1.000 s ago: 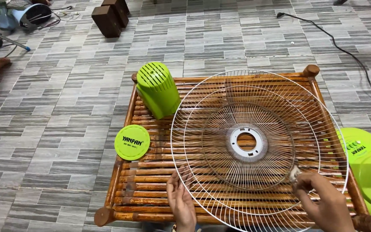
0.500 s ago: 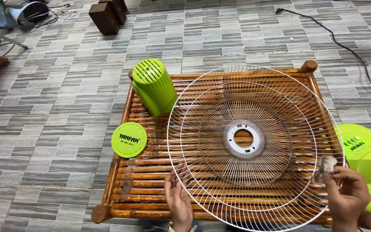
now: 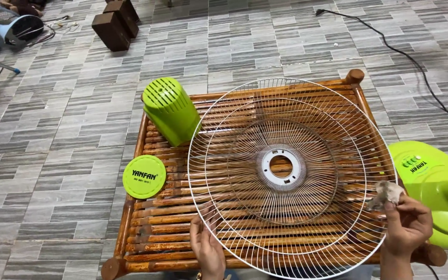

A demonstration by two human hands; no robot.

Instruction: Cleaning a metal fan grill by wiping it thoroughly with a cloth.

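A round white wire fan guard [image 3: 291, 171] lies flat over a low bamboo table [image 3: 146, 228], with a white hub ring at its middle. My left hand [image 3: 207, 248] grips the guard's near rim on the left. My right hand [image 3: 409, 225] pinches a small crumpled grey cloth [image 3: 388, 193] against the guard's right rim. A lime green motor cover [image 3: 170, 110] stands on the table's far left corner. A round green cap [image 3: 144, 176] rests on the table's left edge.
A lime green fan base [image 3: 436, 181] sits on the tiled floor to the right of the table. A black cable [image 3: 390, 46] runs across the floor at the far right. Two dark wooden blocks [image 3: 114, 23] and another fan [image 3: 6, 28] lie at the far left.
My right hand with the cloth has moved along the guard's rim from the near right up to the right side. My left hand has stayed on the near rim.
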